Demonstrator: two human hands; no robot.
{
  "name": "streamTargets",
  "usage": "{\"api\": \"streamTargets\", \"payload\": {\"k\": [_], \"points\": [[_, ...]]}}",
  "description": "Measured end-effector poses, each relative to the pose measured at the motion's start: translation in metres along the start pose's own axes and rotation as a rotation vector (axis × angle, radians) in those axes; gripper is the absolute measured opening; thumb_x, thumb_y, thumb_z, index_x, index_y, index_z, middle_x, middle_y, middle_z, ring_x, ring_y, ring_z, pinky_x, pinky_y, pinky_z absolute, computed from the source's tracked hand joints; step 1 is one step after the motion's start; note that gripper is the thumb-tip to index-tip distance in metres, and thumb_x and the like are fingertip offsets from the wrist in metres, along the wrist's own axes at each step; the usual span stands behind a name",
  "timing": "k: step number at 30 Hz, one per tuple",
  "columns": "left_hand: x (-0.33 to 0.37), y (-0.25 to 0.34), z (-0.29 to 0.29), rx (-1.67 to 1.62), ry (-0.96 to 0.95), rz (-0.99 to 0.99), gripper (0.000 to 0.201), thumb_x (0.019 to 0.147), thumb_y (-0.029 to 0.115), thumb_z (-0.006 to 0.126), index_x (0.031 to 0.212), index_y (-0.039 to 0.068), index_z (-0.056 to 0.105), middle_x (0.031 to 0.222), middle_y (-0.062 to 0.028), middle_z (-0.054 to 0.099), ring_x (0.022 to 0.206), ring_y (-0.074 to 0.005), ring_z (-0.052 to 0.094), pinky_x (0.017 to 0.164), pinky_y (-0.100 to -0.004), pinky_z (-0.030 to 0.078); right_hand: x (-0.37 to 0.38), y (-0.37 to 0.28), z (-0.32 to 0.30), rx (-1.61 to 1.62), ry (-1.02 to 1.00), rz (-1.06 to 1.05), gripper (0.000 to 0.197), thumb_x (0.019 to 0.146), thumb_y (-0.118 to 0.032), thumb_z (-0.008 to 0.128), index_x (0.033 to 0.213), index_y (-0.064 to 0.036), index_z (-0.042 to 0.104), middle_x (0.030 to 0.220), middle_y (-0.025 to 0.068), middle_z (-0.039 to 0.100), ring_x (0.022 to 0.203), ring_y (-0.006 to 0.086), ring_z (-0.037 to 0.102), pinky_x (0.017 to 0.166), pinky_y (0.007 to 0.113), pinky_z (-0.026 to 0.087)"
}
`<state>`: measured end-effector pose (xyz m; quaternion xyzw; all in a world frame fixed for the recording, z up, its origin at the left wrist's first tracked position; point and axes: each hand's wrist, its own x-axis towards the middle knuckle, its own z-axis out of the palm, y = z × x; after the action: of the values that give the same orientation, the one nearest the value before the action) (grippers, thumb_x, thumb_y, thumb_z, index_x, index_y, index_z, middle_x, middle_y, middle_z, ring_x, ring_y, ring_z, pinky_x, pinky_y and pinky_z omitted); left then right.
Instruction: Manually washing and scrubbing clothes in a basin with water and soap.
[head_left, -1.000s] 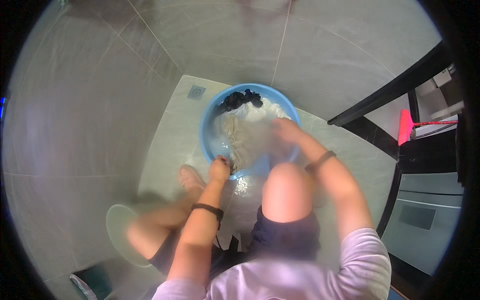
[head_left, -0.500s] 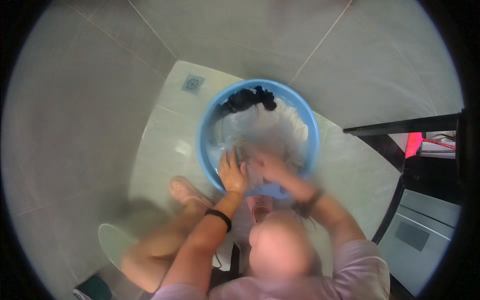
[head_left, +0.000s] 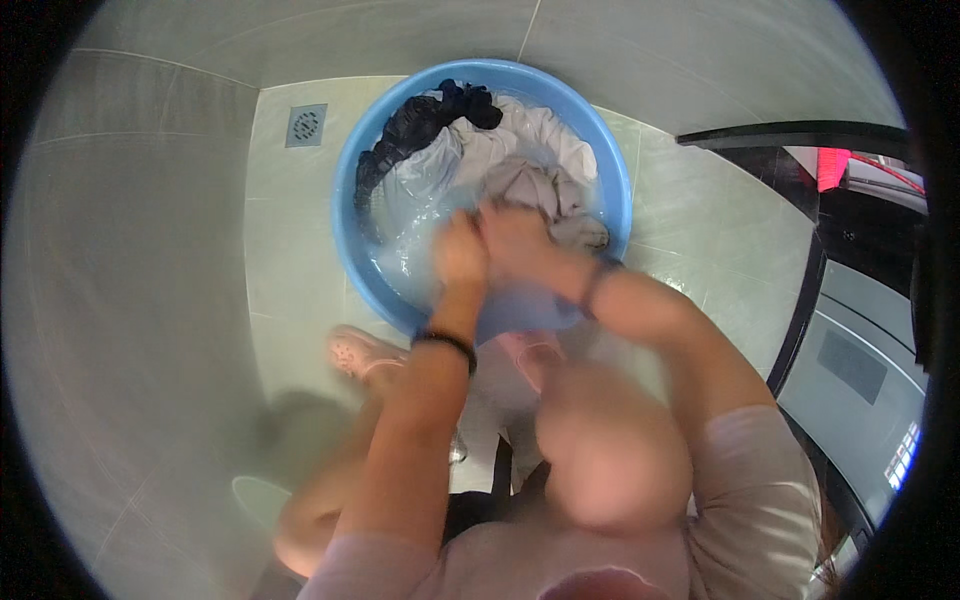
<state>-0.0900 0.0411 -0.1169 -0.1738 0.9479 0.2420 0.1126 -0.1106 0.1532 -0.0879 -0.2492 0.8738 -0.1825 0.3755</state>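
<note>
washing, apparently: your left hand [head_left: 461, 250] and right hand [head_left: 517, 242] seem to meet, finger closure undeterminable (motion blur); grey-brown cloth [head_left: 535, 185] lies just beyond right fingers, inside blue basin [head_left: 345, 215]; next likely calls for gathering it.

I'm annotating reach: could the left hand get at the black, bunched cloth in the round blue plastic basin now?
Likely yes: the left hand is over the blue basin, with only whitish wet cloth and cloudy water seemingly between it and the black cloth; the right hand is to its right.

blue basin [head_left: 616, 190]: water [head_left: 405, 262], clothes [head_left: 548, 138] | left grip [head_left: 461, 250], right grip [head_left: 516, 242]: adjacent, near taupe cloth [head_left: 527, 185], blurred
</note>
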Motion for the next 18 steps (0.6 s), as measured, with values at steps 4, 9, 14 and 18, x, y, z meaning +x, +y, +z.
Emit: {"api": "streamTargets", "payload": {"k": [4, 9, 14, 18], "points": [[-0.032, -0.048, 0.034, -0.051, 0.241, 0.247, 0.036, 0.083, 0.017, 0.056, 0.115, 0.002, 0.062, 0.111, -0.0181, 0.058, 0.1, -0.0373, 0.056, 0.085, -0.0489, 0.044, 0.005, 0.004, 0.036, -0.236, 0.613, -0.121, 0.024, 0.08, -0.022, 0.055, 0.09, -0.0016, 0.063, 0.101, 0.0191, 0.064, 0.101, 0.0314, 0.059, 0.08, 0.043, 0.05], [-0.094, -0.01, 0.049, -0.046, 0.034, 0.143, 0.034, 0.084, 0.018, 0.053, 0.112, 0.0, 0.062, 0.102, -0.0212, 0.061, 0.096, -0.0386, 0.055, 0.081, -0.0482, 0.043, -0.092, 0.025, 0.064, -0.072, 0.148, -0.049, 0.034, 0.081, -0.022, 0.053, 0.108, -0.0025, 0.061, 0.113, 0.0202, 0.059, 0.11, 0.0359, 0.056, 0.087, 0.047, 0.047], [-0.019, -0.068, 0.026, 0.024, 0.179, 0.077, 0.03, 0.084, 0.018, 0.051, 0.11, 0.005, 0.061, 0.096, -0.021, 0.06, 0.091, -0.0388, 0.055, 0.077, -0.0477, 0.042, 0.026, -0.024, 0.014, -0.17, 0.198, -0.052, 0.037, 0.086, -0.023, 0.049, 0.116, -0.0037, 0.059, 0.12, 0.0207, 0.053, 0.115, 0.0376, 0.051, 0.095, 0.048, 0.043], [-0.102, -0.032, 0.012, 0.034, 0.05, 0.236, 0.031, 0.087, 0.026, 0.05, 0.106, 0.005, 0.064, 0.109, -0.0189, 0.059, 0.102, -0.0347, 0.055, 0.089, -0.0485, 0.04, -0.044, -0.003, 0.051, -0.134, 0.19, -0.015, 0.041, 0.084, -0.027, 0.051, 0.116, -0.0028, 0.058, 0.115, 0.0212, 0.057, 0.108, 0.0386, 0.055, 0.096, 0.05, 0.042]]}}
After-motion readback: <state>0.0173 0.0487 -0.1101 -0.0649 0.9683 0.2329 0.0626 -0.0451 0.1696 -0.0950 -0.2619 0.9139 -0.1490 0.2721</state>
